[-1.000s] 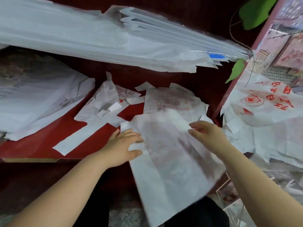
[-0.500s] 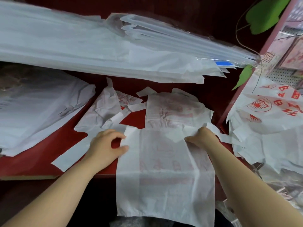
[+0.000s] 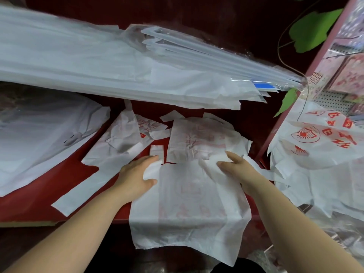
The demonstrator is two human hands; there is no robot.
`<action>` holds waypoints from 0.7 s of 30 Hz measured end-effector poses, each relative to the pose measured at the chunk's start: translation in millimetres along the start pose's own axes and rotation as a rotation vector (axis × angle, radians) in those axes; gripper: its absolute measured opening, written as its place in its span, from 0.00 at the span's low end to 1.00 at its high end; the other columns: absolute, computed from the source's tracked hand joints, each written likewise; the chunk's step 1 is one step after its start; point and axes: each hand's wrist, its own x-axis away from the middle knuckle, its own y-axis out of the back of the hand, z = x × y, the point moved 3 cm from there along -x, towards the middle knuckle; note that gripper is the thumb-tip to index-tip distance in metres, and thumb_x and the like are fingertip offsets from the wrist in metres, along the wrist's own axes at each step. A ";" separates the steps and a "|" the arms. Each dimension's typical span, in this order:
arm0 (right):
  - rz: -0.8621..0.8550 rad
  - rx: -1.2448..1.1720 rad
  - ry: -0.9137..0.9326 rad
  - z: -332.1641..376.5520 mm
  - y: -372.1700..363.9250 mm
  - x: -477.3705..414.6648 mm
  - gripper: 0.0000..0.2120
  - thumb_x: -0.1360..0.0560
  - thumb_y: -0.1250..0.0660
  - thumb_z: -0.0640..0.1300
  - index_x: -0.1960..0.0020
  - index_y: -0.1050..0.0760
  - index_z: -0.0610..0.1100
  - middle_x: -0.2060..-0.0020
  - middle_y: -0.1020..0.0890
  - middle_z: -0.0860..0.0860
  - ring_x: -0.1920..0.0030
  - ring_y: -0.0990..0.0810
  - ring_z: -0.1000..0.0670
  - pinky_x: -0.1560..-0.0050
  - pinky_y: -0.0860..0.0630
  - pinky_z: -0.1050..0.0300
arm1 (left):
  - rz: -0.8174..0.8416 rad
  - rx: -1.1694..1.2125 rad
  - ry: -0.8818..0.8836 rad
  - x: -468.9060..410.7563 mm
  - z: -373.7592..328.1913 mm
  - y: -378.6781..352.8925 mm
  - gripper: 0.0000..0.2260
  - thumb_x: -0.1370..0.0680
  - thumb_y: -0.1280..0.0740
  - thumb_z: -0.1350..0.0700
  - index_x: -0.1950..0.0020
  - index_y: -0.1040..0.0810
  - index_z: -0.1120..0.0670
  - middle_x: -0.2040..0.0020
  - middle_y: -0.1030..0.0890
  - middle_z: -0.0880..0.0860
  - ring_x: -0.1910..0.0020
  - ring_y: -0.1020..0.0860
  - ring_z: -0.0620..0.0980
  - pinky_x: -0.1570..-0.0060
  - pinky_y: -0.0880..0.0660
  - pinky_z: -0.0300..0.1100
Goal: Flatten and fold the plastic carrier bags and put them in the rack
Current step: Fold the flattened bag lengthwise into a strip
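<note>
A white carrier bag [image 3: 189, 209] with faint red print lies flat over the front edge of the red shelf [image 3: 29, 203], its bottom hanging off. My left hand [image 3: 136, 176] pinches the bag's left handle between thumb and fingers. My right hand [image 3: 236, 166] rests on the bag's upper right, fingers spread, near its right handle. Behind it lies another flattened bag [image 3: 199, 138], and a crumpled one [image 3: 122, 138] sits to the left.
A thick pile of white bags [image 3: 98, 62] fills the shelf above. More folded plastic [image 3: 39, 131] lies at the left. At the right, past a pink upright [image 3: 295, 95], red-printed bags [image 3: 319, 138] are heaped. Green leaves [image 3: 313, 28] hang at the top right.
The bag was swung round from a slant and laid straight across the shelf edge. Both hands moved up to its handle end, the left one closing on the left handle.
</note>
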 end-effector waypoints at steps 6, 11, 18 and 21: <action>-0.016 0.001 -0.016 7.2 -11.2 -14.9 0.09 0.26 0.39 0.33 0.60 0.23 0.41 0.75 0.26 0.50 0.77 0.30 0.54 0.74 0.32 0.64 | -0.047 0.023 0.006 1.0 2.3 -3.4 0.29 0.24 0.34 0.57 0.26 0.42 0.50 0.26 0.41 0.47 0.28 0.42 0.48 0.32 0.46 0.39; -0.139 -0.121 0.130 21.0 -2.5 -22.8 0.07 0.24 0.38 0.35 0.56 0.21 0.37 0.72 0.29 0.48 0.78 0.36 0.56 0.78 0.39 0.66 | -0.202 -0.118 0.159 -0.7 7.7 2.4 0.33 0.27 0.31 0.48 0.27 0.42 0.51 0.29 0.35 0.52 0.32 0.37 0.52 0.35 0.41 0.44; -0.050 -0.014 0.327 49.7 2.3 -15.3 0.10 0.27 0.36 0.30 0.64 0.26 0.41 0.64 0.23 0.53 0.72 0.25 0.64 0.68 0.29 0.73 | -0.095 -0.104 0.294 -22.7 9.3 11.3 0.29 0.27 0.32 0.47 0.29 0.38 0.51 0.35 0.27 0.53 0.38 0.28 0.55 0.44 0.32 0.45; -0.088 0.102 0.254 44.0 9.5 -16.5 0.09 0.27 0.34 0.31 0.63 0.25 0.42 0.70 0.23 0.55 0.78 0.27 0.64 0.75 0.33 0.74 | -0.070 0.148 0.328 -38.3 12.3 17.6 0.25 0.27 0.30 0.56 0.32 0.33 0.53 0.37 0.26 0.56 0.41 0.27 0.55 0.43 0.29 0.45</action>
